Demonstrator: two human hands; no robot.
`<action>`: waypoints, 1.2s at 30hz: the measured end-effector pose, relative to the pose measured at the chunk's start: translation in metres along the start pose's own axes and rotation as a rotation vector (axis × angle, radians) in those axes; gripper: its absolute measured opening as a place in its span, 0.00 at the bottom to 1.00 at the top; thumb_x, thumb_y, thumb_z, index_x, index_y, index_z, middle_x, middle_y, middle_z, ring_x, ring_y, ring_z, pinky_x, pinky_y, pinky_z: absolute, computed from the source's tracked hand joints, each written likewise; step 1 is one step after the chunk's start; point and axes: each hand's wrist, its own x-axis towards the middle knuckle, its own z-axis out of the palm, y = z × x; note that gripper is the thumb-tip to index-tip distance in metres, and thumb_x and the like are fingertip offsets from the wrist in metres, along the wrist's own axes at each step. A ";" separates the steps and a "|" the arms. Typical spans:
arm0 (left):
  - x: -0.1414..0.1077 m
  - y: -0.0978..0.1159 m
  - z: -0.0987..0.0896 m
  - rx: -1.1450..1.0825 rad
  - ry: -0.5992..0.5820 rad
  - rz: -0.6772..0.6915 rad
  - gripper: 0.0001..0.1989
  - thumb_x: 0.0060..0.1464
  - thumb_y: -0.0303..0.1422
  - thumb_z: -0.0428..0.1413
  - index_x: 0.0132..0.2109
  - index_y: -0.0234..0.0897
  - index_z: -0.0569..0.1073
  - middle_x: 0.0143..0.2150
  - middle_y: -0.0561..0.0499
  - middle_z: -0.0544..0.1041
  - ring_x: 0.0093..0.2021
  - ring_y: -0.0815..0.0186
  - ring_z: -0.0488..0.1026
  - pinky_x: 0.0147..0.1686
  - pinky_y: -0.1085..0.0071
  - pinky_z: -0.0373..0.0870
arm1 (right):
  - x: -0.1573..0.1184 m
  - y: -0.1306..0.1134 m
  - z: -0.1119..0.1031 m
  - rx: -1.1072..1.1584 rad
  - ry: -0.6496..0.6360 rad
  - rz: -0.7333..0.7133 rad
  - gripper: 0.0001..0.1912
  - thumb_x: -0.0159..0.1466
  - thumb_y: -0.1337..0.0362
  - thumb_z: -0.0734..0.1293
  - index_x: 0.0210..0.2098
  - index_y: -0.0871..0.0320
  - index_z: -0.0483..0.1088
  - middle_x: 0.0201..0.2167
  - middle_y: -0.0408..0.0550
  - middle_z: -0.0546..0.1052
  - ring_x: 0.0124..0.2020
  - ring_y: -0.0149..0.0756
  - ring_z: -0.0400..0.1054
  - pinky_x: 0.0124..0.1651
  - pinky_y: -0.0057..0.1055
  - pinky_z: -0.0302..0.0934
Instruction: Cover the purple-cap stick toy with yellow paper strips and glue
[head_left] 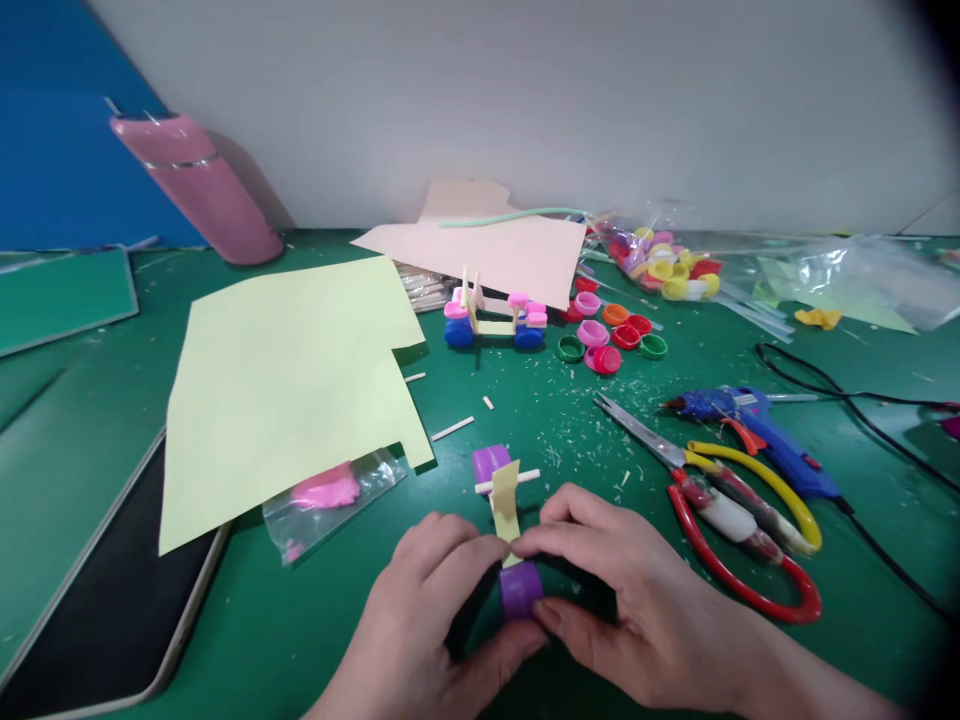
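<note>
At the table's front middle lies a small toy car (508,520), built from a pale yellow paper strip with a purple bottle cap (491,463) at its far end and another purple cap (520,590) at its near end. A white stick (507,482) crosses the strip near the far cap. My left hand (442,610) grips it from the left, index fingertip on the strip and thumb below the near cap. From the right, my right hand (630,600) pinches the same spot, its thumb against the near cap. The fingertips of both hands nearly meet on the strip.
Scissors (720,490) and a blue glue gun (757,420) with its cable lie right. Behind are a finished-looking toy car (495,320), loose bottle caps (607,335) and a bag of caps (667,260). Yellow paper (292,370), a phone-like slab (112,610) and a pink bottle (202,190) are left.
</note>
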 end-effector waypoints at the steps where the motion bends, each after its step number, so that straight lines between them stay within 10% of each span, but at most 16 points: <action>1: 0.000 0.000 0.000 0.001 0.005 0.008 0.11 0.46 0.36 0.58 0.39 0.39 0.69 0.29 0.51 0.71 0.28 0.66 0.69 0.24 0.70 0.70 | 0.000 0.000 0.000 -0.008 -0.007 0.009 0.11 0.60 0.66 0.62 0.42 0.55 0.66 0.36 0.45 0.65 0.34 0.32 0.62 0.35 0.30 0.58; 36: -0.002 0.000 -0.002 -0.029 -0.003 -0.040 0.12 0.46 0.37 0.59 0.39 0.40 0.70 0.30 0.51 0.72 0.29 0.65 0.69 0.27 0.69 0.68 | 0.005 -0.002 -0.003 -0.016 -0.043 0.050 0.10 0.57 0.67 0.63 0.39 0.54 0.66 0.36 0.43 0.66 0.35 0.33 0.62 0.36 0.30 0.57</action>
